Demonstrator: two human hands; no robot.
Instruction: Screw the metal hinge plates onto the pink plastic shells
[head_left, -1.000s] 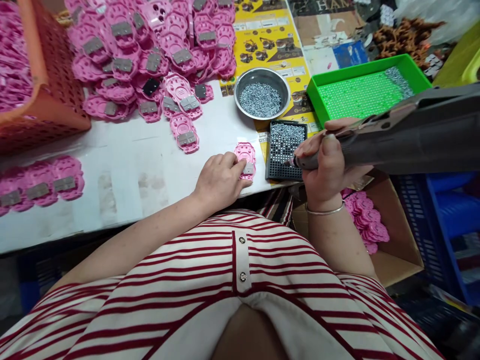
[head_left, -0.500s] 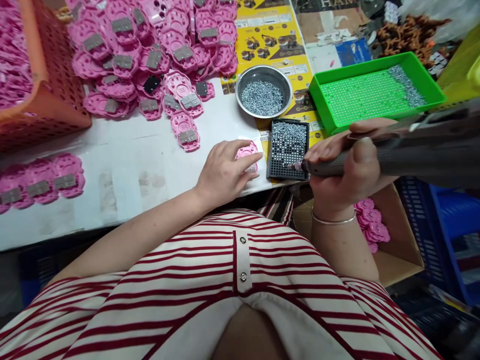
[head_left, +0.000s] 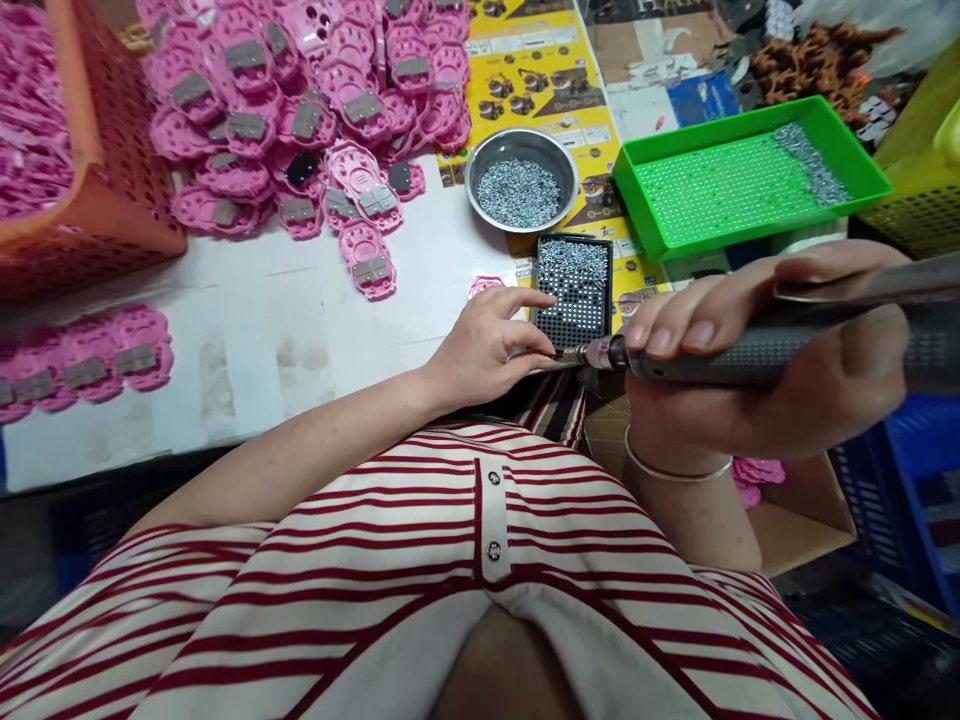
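Observation:
My right hand is wrapped round a dark grey electric screwdriver, which points left. The tip of its bit meets my left hand at the front edge of the black perforated tray. On my left hand, the thumb and one finger come together at that tip, and the index finger reaches out over the tray. What the pinch holds is too small to make out. Small silvery screws lie in the tray, thickest at its far end. Just behind my left hand, a pink plastic part lies partly hidden.
A steel bowl of screws and a green tray stand behind the black tray. Pink parts with grey plates are heaped at the back left. An orange basket and a row of pink parts are at far left.
The screwdriver's tip has moved from over the black tray to its front edge. My left hand has shifted right, off the pink part, to meet it.

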